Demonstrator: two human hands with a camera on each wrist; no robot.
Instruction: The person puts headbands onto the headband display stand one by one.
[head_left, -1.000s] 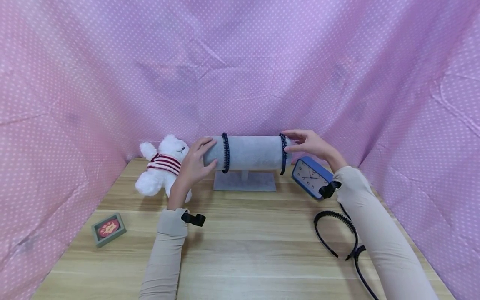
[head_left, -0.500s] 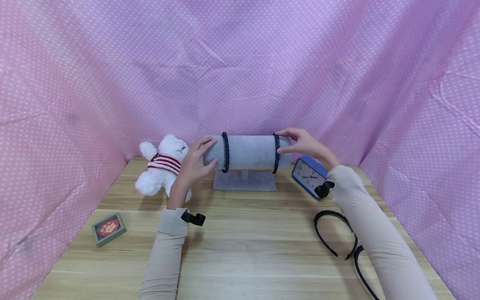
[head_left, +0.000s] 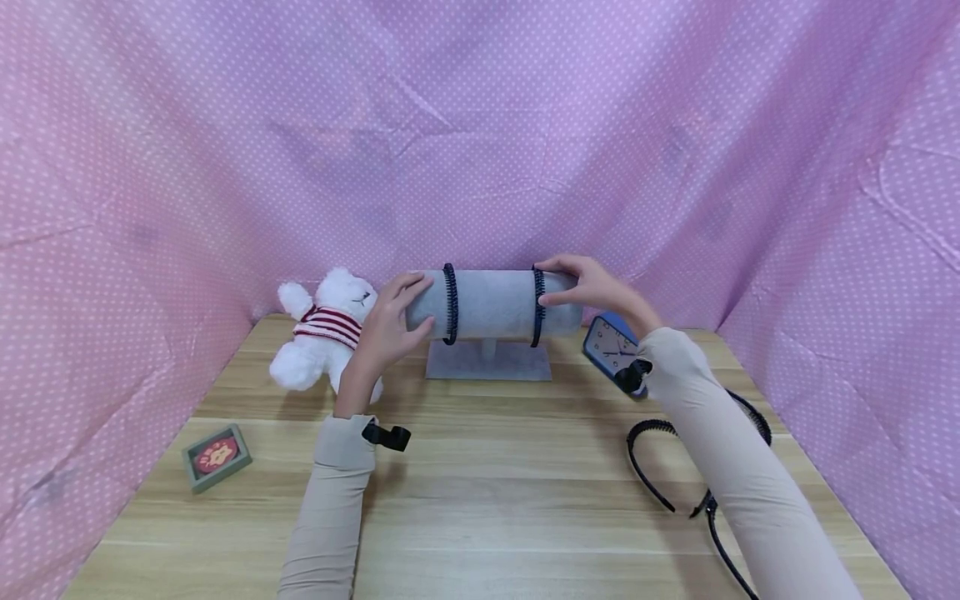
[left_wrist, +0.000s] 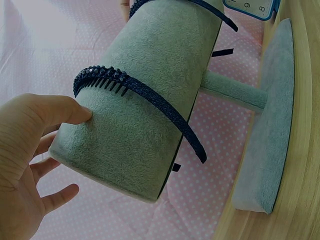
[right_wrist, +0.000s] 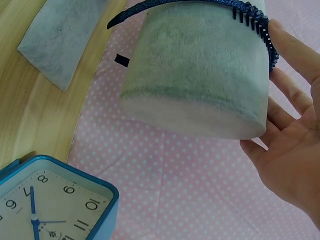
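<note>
Two headbands (head_left: 452,317) straddle a roll (head_left: 495,304): right fingers (right_wrist: 295,52) pinch one, left fingers (left_wrist: 62,110) grip the roll's end beside the other; only the head view shows a plush toy (head_left: 318,346) near the left fingers.

The left grip (left_wrist: 22,150) holds a grey roll (left_wrist: 125,142) (dark headband (left_wrist: 156,101) over it).

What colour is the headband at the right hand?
The headband is dark navy blue; the right wrist view shows it best.
</note>
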